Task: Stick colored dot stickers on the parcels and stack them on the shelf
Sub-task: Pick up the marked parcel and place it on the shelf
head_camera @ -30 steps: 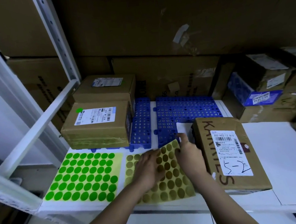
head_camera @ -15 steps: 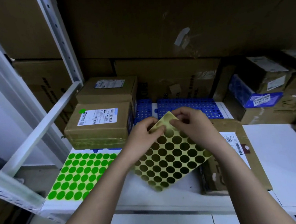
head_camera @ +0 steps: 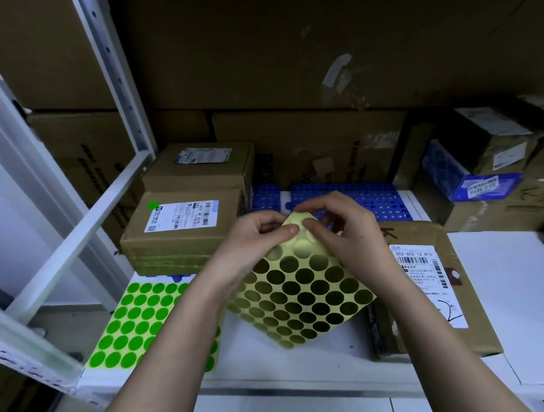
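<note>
Both hands are meeting at the top corner of the dark-dot sticker sheet [head_camera: 300, 294], which we are holding lifted and tilted above the white shelf [head_camera: 522, 298]. Our left hand [head_camera: 257, 240] is pinching the sheet's upper edge between thumb and curled fingers, and our right hand [head_camera: 346, 232] is pinching right beside it at the same corner, fingertips nearly touching those of the left, where several circles are showing pale rather than dark. Whether a dot is coming free between the fingers we cannot tell. The sheet is hanging corner-down, its lower tip hovering over the shelf between the green dot sheet [head_camera: 132, 325], which is lying flat to the left and partly hidden under our left forearm, and the flat brown parcel [head_camera: 468, 326] lying to the right with a white shipping label [head_camera: 429, 280] facing up. Behind the green sheet a taped cardboard box [head_camera: 181, 241] is sitting with a white label and a green dot [head_camera: 154, 205] at its top-left corner; a second labelled box [head_camera: 200, 169] is standing just behind it. Blue perforated trays [head_camera: 356, 197] are lying beyond our hands, and more boxes are crowding the right and back of the shelf.
</note>
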The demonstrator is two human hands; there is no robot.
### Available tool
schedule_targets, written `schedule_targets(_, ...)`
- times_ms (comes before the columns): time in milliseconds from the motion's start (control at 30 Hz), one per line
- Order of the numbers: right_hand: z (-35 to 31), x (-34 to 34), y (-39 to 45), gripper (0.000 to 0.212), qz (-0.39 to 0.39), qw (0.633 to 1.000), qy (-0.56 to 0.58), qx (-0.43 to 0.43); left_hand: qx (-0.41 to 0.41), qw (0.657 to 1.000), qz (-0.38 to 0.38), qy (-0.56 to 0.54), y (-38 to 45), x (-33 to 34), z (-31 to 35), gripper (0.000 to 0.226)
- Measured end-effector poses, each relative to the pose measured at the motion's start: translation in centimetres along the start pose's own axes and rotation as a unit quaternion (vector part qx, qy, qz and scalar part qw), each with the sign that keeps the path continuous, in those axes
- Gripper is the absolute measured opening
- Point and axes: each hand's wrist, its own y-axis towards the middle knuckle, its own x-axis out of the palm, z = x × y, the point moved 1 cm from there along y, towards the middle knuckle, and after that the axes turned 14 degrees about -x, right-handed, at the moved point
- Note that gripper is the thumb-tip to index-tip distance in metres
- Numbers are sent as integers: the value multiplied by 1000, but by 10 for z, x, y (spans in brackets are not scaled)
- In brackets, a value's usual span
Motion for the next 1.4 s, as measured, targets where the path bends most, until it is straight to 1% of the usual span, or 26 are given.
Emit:
schedule_targets(100,0,0,0,23,13,1000,18,16,1,1000,-3,9,-1,1,0,8)
schedule_targets(267,-1,-1,-2,23,25,997,51,49,-8,1000,-8,-9,-2,2,0,9)
schedule_targets(467,-1,0,-2,21,30,996,63,52,17,1000,5,3,-5,4,2,8)
schedule_targets(633,0,2,-6,18,42,999,26,23,17,1000,14,12,-6,5,4,8)
schedule_targets(833,4,5,-10,16,71,997,-14,-10,14,999,35,4,-12,8,9,14)
schedule_targets(1000,5,7,-15,16,96,991,-61,-63,-27,998,32,-36,-16,10,11,19)
schedule_targets(1133,6,7,-14,13,104,987,-81,-96,-40,998,29,-46,-16,11,10,18)
schedule_targets(1233,5,6,-14,7,104,986,-85,-97,-43,998,25,-42,-16,12,10,18)
schedule_targets(1400,6,4,-14,7,94,989,-74,-90,-39,998,31,-29,-16,12,11,20)
